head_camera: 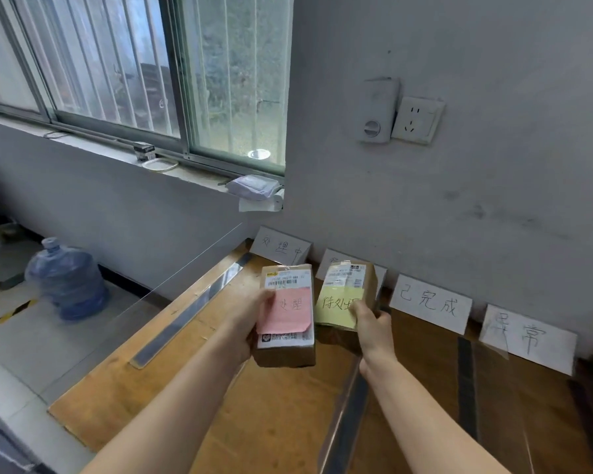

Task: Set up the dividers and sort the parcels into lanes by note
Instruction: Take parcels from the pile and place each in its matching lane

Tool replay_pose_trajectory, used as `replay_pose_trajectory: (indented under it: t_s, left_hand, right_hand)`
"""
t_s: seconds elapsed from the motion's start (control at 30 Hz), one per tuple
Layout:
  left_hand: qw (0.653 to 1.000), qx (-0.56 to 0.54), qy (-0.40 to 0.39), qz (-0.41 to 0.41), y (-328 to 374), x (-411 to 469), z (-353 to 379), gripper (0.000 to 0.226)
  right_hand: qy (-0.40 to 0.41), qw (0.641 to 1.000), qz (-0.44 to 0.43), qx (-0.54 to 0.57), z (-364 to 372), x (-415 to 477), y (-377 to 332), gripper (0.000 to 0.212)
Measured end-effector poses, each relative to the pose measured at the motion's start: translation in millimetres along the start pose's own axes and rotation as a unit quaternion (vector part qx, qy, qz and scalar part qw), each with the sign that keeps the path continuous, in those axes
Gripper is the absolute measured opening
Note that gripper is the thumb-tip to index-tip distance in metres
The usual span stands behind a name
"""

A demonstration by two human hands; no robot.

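Note:
My left hand grips a brown parcel with a pink note above the wooden table. Beside it, my right hand grips a second brown parcel with a yellow note, thumb on the note. Both parcels are held up in the air, close together, in front of the wall. Four white lane signs lean against the wall: one at the left, one mostly hidden behind the yellow-note parcel, a third and a fourth at the right. Clear dividers stand along the table.
A blue water jug stands on the floor at the left, near yellow-black floor tape. The window sill holds small items. A wall socket sits above the signs.

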State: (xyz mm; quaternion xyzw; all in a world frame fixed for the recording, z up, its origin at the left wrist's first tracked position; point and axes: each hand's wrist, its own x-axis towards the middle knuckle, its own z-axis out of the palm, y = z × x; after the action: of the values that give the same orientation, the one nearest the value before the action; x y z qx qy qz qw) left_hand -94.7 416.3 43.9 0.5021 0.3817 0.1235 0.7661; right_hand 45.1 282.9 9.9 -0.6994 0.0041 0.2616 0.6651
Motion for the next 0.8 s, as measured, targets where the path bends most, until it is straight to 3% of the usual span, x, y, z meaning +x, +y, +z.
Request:
replay_pose_trajectory:
  t_s: [0.13, 0.33, 0.63, 0.8]
  left_hand:
    - [0.999, 0.021, -0.032, -0.008, 7.0, 26.0, 1.2, 0.009]
    - [0.996, 0.058, -0.029, 0.056, 21.0, 68.8, -0.2, 0.042]
    - [0.996, 0.053, -0.026, 0.068, 36.0, 126.6, -13.8, 0.049]
    - [0.994, 0.064, -0.059, 0.071, 31.6, 145.1, -2.8, 0.044]
  right_hand:
    - [0.037, 0.999, -0.015, -0.030, 12.2, 22.0, -14.3, 0.065]
    - [0.077, 0.996, -0.001, -0.053, 37.4, 57.5, -14.4, 0.067]
    - [0.124, 0.985, 0.116, -0.025, 68.9, 112.3, 19.0, 0.067]
    - [0.143, 0.979, 0.135, -0.050, 70.7, 130.5, 34.8, 0.061]
